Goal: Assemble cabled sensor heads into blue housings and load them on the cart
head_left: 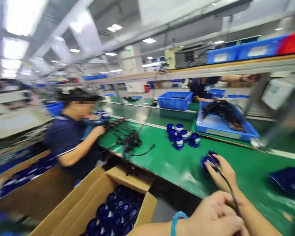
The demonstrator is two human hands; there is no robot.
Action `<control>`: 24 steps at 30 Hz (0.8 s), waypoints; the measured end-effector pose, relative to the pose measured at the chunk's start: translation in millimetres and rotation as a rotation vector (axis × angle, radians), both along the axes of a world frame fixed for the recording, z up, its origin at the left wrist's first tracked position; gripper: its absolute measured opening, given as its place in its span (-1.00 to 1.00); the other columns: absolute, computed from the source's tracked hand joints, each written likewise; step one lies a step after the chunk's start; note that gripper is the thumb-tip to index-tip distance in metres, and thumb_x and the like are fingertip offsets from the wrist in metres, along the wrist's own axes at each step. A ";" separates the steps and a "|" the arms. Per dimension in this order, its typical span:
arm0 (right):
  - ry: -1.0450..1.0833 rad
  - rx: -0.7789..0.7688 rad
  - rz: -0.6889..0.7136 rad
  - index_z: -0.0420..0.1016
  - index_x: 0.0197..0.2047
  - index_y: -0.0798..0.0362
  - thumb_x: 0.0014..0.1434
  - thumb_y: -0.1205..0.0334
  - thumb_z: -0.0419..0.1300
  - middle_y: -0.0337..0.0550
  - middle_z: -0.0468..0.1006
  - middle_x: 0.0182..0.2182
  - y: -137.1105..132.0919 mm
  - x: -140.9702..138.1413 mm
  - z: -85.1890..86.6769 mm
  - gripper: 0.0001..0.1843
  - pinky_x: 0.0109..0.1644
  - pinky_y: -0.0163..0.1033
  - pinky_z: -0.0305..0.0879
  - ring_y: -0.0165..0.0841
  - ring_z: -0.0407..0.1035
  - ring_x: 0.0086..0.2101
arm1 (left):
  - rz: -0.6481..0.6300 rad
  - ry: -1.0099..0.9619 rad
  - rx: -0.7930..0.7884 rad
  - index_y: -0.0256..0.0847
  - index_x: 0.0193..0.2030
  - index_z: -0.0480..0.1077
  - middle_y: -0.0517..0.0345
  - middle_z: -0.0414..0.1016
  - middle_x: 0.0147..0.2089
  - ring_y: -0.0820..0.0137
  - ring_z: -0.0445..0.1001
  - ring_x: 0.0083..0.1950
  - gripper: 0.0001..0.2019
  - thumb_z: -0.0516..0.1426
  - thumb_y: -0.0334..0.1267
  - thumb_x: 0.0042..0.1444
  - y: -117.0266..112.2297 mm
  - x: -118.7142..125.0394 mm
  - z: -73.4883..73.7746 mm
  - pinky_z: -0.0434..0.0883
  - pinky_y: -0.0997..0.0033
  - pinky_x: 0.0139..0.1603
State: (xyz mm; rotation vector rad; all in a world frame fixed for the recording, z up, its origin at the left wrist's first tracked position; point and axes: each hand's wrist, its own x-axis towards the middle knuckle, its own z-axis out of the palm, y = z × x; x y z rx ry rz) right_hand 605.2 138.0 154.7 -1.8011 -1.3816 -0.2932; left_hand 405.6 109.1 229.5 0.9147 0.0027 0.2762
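Pinching black cable (pixel 227 185) — left hand (pixel 215 214); right hand (pixel 222 172) grip clasping blue part (pixel 209 159).

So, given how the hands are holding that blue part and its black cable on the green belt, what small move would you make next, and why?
Probably draw the black cable taut with the left hand. It runs from that hand up to the blue part, which the right hand grips on the green belt, and the cable looks slack between them.

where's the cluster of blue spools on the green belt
Head view, centre: the blue spools stand on the green belt, left of the blue tray, beyond the right hand.
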 end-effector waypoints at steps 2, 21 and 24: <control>0.002 0.062 -0.030 0.38 0.12 0.05 0.25 -0.07 0.23 0.07 0.52 0.04 -3.7 -3.4 18.0 -0.51 0.15 0.00 0.41 -0.13 0.46 0.00 | -0.016 -0.039 -0.039 -0.18 0.15 0.22 0.24 0.47 -0.46 0.54 0.42 -0.58 -0.40 0.25 0.17 0.16 -5.8 -7.5 -6.5 0.36 0.60 -0.47; 0.074 -0.101 -0.132 0.36 0.02 0.06 0.10 0.20 0.40 0.01 0.46 -0.08 -33.6 37.0 32.5 -0.54 0.06 -0.08 0.37 -0.19 0.37 -0.08 | -0.069 0.079 -0.137 -0.19 0.19 0.35 0.19 0.53 -0.37 0.44 0.57 -0.48 -0.58 0.23 -0.08 0.27 -30.0 -0.2 -27.1 0.55 0.38 -0.27; 0.125 -0.362 -0.177 0.40 -0.06 0.06 0.03 0.29 0.43 -0.02 0.47 -0.13 -48.0 40.1 29.1 -0.58 0.01 -0.10 0.38 -0.19 0.38 -0.12 | 0.020 0.145 -0.078 -0.17 0.17 0.39 0.12 0.58 -0.29 0.39 0.60 -0.29 -0.51 0.32 -0.03 0.16 -37.4 9.1 -49.3 0.49 0.38 -0.10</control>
